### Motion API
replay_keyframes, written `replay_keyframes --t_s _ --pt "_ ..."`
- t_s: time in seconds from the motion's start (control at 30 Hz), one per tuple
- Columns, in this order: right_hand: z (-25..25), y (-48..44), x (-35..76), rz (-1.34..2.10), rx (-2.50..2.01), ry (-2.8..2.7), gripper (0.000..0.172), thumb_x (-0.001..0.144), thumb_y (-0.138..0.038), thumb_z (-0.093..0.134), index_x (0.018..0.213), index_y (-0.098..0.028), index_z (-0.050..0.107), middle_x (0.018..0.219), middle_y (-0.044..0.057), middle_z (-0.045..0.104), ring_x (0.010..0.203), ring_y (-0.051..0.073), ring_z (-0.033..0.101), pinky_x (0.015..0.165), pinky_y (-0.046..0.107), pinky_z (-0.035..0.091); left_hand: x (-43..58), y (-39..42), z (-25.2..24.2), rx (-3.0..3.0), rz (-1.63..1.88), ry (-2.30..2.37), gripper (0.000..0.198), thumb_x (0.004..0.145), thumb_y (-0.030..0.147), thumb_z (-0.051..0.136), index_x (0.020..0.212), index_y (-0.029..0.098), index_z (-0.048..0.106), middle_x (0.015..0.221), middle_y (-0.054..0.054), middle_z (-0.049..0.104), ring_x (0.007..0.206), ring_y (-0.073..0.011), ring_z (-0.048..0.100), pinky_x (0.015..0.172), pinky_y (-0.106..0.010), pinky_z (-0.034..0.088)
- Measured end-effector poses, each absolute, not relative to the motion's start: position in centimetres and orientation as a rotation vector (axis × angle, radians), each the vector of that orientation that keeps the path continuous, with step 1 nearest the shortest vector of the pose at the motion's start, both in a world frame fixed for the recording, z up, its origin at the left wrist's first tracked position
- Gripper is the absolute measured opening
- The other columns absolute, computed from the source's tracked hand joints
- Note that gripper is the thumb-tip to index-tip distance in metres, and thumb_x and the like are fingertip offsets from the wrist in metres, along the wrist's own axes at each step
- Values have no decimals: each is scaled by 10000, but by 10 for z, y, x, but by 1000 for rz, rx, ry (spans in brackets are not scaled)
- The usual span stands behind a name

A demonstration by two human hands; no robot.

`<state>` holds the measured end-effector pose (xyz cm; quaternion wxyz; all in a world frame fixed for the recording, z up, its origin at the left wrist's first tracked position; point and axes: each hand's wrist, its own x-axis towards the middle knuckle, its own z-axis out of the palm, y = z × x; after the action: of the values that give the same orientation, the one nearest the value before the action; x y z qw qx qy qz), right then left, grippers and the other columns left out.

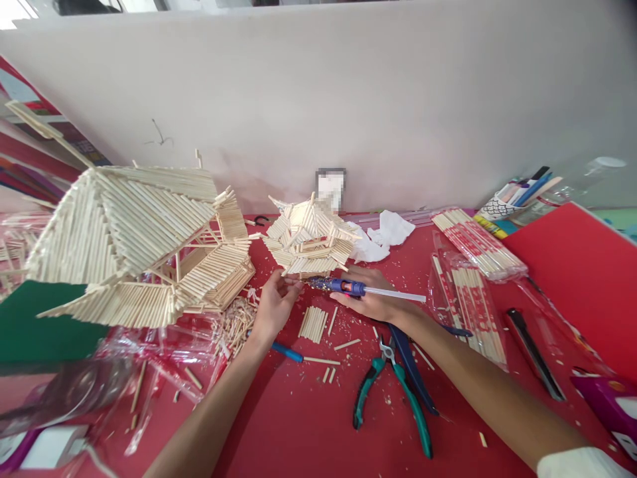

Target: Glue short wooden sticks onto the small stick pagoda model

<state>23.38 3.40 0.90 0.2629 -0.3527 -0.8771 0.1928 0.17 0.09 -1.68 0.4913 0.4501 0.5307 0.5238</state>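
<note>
- Glue gun (343,286) lies crosswise above the red surface (308,418), nozzle pointing left, clasped in the right hand (373,299).
- Stick model (311,242) sits just beyond the nozzle; the nearer left hand (273,304) curls at its lower edge, grip unclear.

Bright, even daylight is spread over the scene, and only faint, soft shadows are cast on the red table (308,425). Edges are bent by wide-angle distortion. The plastic wrap (74,385) at lower left is blurred and slightly glared.
</note>
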Motion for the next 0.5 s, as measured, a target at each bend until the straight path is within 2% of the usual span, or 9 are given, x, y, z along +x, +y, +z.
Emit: replay_keyframes --t_s 0.1,0.27,0.5 --pt "9 34 234 499 -964 -2376 246 961 -461 580 918 -238 674 920 53 717 869 228 667 734 338 514 2 1 -17 1106 1272 1297 354 705 397 800 862 171 577 887 -59 682 771 -171 665 655 -265 516" --pt "9 34 233 512 -957 -2376 236 965 -448 577 952 -232 673 956 58 719 890 230 673 754 341 513 1 0 -17 1116 1262 1299 340 733 407 778 877 169 583 885 -57 679 771 -169 663 674 -271 521" --pt "7 34 234 454 -959 -2393 255 968 -456 568 915 -227 665 895 56 707 832 222 663 701 327 501 1 0 -18 1111 1263 1299 341 733 407 779 885 163 596 851 -43 662 745 -160 647 665 -267 523"
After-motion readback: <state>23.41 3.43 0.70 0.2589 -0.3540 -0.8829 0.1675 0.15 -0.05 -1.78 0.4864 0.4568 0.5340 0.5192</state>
